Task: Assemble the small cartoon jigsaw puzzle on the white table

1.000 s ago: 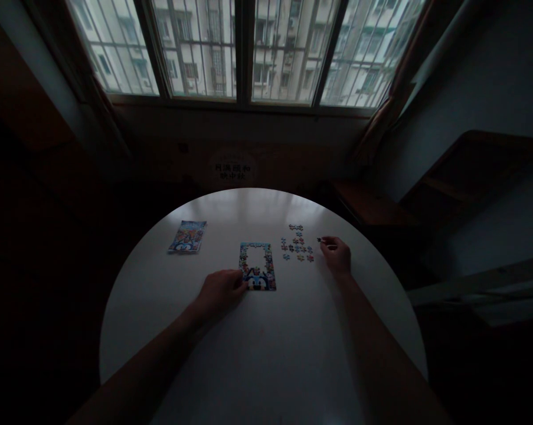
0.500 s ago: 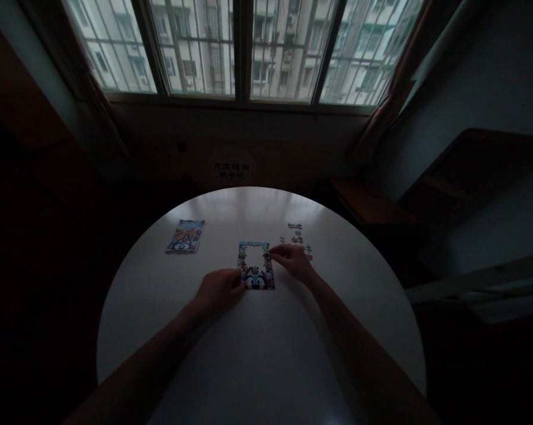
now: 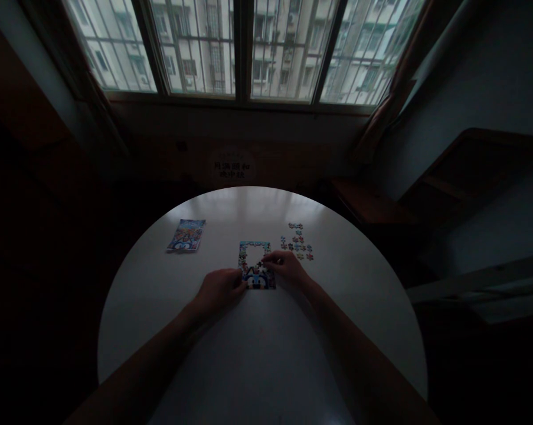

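A small colourful jigsaw puzzle (image 3: 254,248), its border done and its middle bare, lies on a round white table (image 3: 266,348). My left hand (image 3: 219,290) rests at the puzzle's lower left corner, fingers curled against its edge. My right hand (image 3: 284,265) hovers over the puzzle's right side, fingers pinched on a dark puzzle piece (image 3: 260,264) at the gap's lower edge. Several loose pieces (image 3: 297,243) lie just right of the puzzle.
A colourful printed picture card (image 3: 186,235) lies at the table's left. A barred window runs along the far wall. A dark wooden shelf (image 3: 372,206) and furniture stand to the right. The surrounding room is very dark.
My right hand went from the loose pieces at the right over to the puzzle, carrying a piece, then lowered toward the gap's lower edge. My left hand stayed at the puzzle's corner.
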Demonstrator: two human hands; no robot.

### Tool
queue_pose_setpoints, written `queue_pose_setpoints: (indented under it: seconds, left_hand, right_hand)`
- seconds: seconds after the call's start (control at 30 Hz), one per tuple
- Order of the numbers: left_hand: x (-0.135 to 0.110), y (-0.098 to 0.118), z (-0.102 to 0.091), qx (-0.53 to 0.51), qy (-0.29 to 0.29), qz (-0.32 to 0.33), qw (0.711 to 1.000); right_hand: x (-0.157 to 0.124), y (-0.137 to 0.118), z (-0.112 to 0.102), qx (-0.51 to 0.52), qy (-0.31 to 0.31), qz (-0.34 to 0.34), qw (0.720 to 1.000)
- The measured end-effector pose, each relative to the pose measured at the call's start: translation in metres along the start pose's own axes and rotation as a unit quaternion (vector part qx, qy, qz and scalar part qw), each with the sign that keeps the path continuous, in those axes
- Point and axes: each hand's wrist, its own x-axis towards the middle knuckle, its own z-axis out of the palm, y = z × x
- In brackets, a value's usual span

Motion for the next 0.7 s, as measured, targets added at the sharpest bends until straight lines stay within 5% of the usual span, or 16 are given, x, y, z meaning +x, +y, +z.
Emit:
queue_pose_setpoints:
  seconds: [0.7]
  left_hand:
    - [0.0006, -0.0025, 0.0023, -0.003, 0.004, 0.015, 1.000]
  right_hand:
    - [-0.0007, 0.0001, 0.0004, -0.050, -0.033, -0.021, 0.998]
